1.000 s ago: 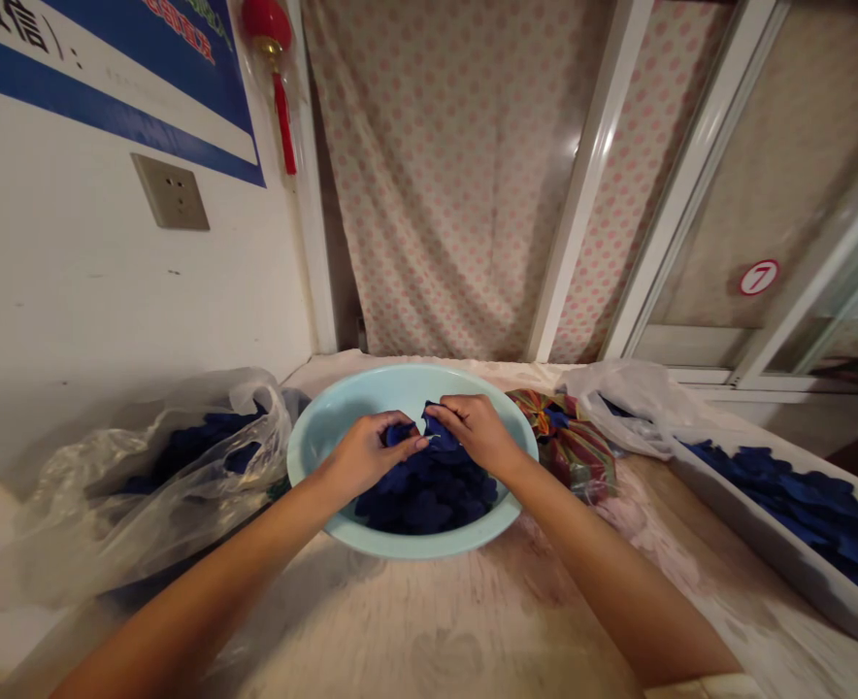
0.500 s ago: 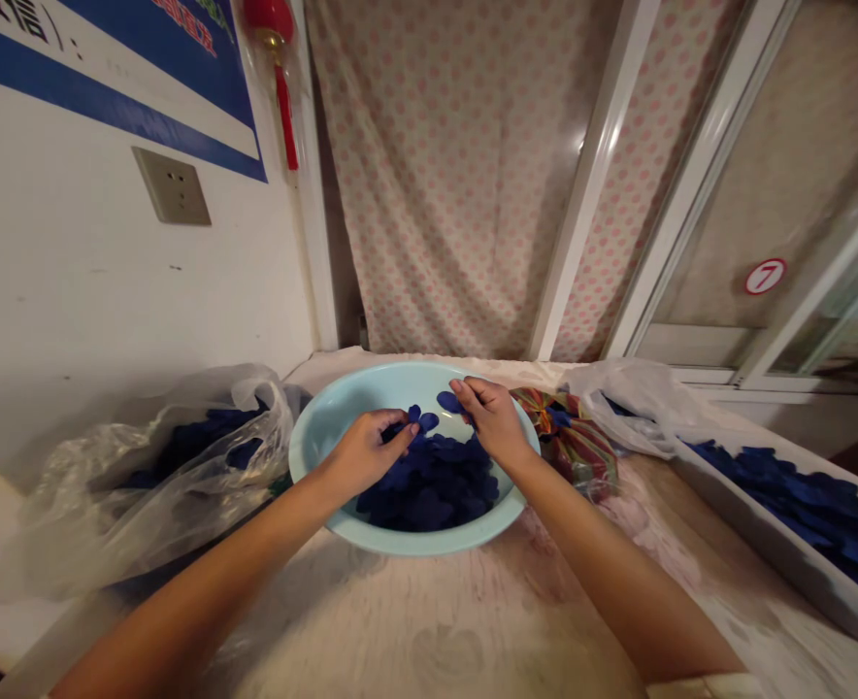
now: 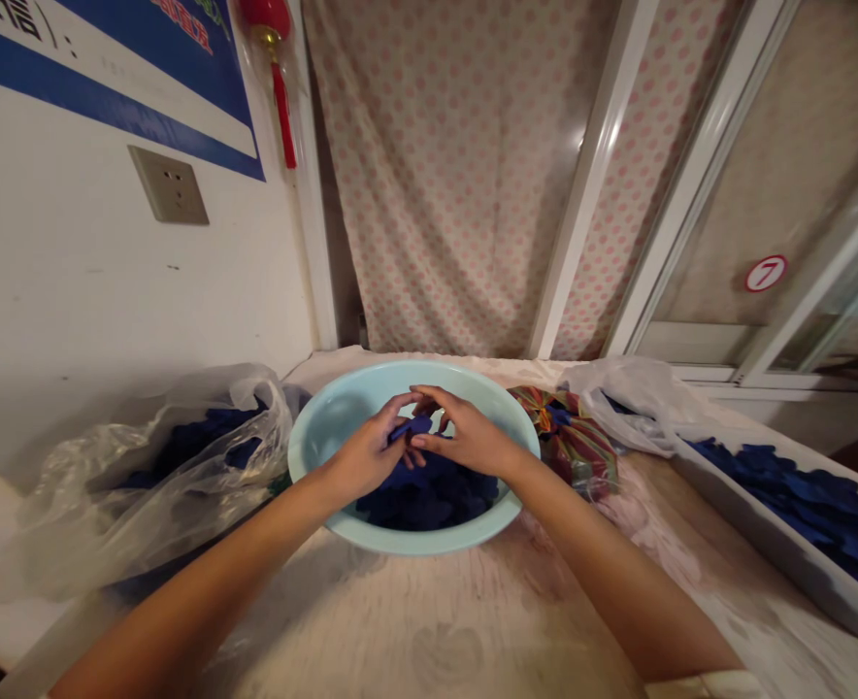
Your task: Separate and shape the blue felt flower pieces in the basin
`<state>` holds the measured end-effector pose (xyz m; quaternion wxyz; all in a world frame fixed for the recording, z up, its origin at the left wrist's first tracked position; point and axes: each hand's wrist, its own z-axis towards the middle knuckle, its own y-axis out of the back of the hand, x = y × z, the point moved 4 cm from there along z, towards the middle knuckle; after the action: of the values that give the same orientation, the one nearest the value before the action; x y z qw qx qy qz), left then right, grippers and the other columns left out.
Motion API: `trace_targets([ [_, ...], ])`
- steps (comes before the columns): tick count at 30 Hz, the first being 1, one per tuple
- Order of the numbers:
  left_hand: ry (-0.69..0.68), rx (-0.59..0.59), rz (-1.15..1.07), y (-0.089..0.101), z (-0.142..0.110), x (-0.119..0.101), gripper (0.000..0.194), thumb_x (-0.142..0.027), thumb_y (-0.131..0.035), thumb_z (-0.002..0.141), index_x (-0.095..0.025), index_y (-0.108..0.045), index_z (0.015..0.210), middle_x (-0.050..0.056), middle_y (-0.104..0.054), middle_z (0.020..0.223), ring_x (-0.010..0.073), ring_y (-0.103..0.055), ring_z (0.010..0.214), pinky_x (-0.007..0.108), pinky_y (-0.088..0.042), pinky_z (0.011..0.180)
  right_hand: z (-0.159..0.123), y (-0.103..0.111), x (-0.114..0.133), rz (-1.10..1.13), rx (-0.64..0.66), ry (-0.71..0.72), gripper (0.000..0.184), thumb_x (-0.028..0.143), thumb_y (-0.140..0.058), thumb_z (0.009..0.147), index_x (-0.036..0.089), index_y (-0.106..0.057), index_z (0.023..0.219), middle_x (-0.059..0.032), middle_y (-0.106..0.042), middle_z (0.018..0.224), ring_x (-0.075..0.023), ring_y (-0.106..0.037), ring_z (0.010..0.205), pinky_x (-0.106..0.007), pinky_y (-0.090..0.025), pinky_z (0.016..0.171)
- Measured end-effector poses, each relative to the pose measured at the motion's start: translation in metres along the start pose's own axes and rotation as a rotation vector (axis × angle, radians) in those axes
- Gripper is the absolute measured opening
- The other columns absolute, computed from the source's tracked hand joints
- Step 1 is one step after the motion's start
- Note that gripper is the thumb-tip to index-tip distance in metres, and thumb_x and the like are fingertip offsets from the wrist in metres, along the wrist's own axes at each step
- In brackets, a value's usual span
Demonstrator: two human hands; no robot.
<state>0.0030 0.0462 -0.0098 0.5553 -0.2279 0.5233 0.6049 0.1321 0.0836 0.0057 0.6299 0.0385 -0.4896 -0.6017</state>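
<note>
A light blue basin [image 3: 342, 398] stands on the table, with a heap of dark blue flower-shaped pieces [image 3: 425, 495] in its bottom. Over the heap, my left hand [image 3: 367, 451] is closed on a blue flower-shaped piece [image 3: 418, 425], which sticks out past its fingers. My right hand [image 3: 473, 432] meets it from the other side, its fingers curved and spread apart. Its thumb and fingertips come close to the piece and to the left fingertips; pale basin shows between them. Part of the piece is hidden by the fingers.
At left lies a clear plastic bag [image 3: 86, 515] with dark blue pieces inside. Right of the basin are a striped, bunched bundle [image 3: 581, 442] and another plastic bag [image 3: 629, 388]. A white tray [image 3: 756, 553] of blue pieces sits at far right. Behind hangs a dotted curtain [image 3: 458, 194].
Both hands have come together over the basin. The blue piece that was in my right fingers is now at the left hand, and the right fingers have spread.
</note>
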Motion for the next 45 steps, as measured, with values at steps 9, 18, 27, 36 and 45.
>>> trace_targets([
  [9, 0.098, 0.071, -0.029, -0.008, -0.005, -0.003, 0.06, -0.023, -0.04, 0.086, -0.019, -0.009, 0.137, 0.005, -0.063, 0.084, 0.012, -0.062, 0.057, 0.026, -0.051, 0.056, 0.004, 0.007, -0.007, 0.036, -0.078, -0.113, 0.023, 0.031, -0.061, 0.077, 0.017, -0.062, 0.094, 0.0002, -0.06, 0.073, -0.0126, -0.055, 0.069, -0.025, -0.043, 0.063],
  [18, 0.076, 0.083, 0.027, -0.006, -0.009, -0.008, 0.081, -0.03, -0.049, 0.083, -0.019, 0.006, 0.142, -0.003, -0.06, 0.067, 0.0127, -0.061, 0.06, 0.025, -0.05, 0.061, 0.003, 0.007, 0.005, 0.054, -0.074, 0.063, 0.02, 0.031, -0.052, 0.084, 0.018, -0.056, 0.07, 0.0008, -0.054, 0.07, -0.0116, -0.052, 0.068, -0.024, -0.04, 0.067],
  [27, 0.102, -0.097, 0.025, 0.004, -0.004, -0.002, 0.063, -0.043, -0.041, 0.085, -0.015, -0.017, 0.137, 0.005, -0.063, 0.086, 0.0149, -0.061, 0.065, 0.026, -0.047, 0.058, 0.002, 0.011, 0.0, -0.067, -0.153, -0.026, 0.035, 0.036, -0.039, 0.088, 0.019, -0.036, 0.058, 0.0045, -0.032, 0.054, -0.0086, -0.032, 0.052, -0.022, -0.027, 0.052],
  [36, -0.056, 0.002, 0.258, -0.001, -0.003, -0.022, 0.017, -0.031, -0.052, 0.081, -0.015, -0.059, 0.079, 0.001, -0.062, 0.071, 0.0133, -0.056, 0.067, 0.023, -0.042, 0.062, 0.0, -0.002, -0.005, 0.001, 0.065, -0.096, 0.048, 0.049, -0.045, 0.083, 0.017, -0.035, 0.049, 0.0046, -0.025, 0.05, -0.0069, -0.026, 0.048, -0.021, -0.02, 0.046],
  [45, 0.071, -0.237, 0.437, 0.016, 0.001, 0.002, 0.019, -0.034, -0.05, 0.081, -0.017, -0.052, 0.071, -0.001, -0.057, 0.061, 0.0136, -0.054, 0.056, 0.023, -0.037, 0.051, -0.003, 0.023, -0.02, -0.272, -0.361, -0.358, 0.041, 0.048, -0.049, 0.081, 0.018, -0.042, 0.054, 0.0035, -0.04, 0.05, -0.0104, -0.041, 0.051, -0.023, -0.028, 0.051],
])
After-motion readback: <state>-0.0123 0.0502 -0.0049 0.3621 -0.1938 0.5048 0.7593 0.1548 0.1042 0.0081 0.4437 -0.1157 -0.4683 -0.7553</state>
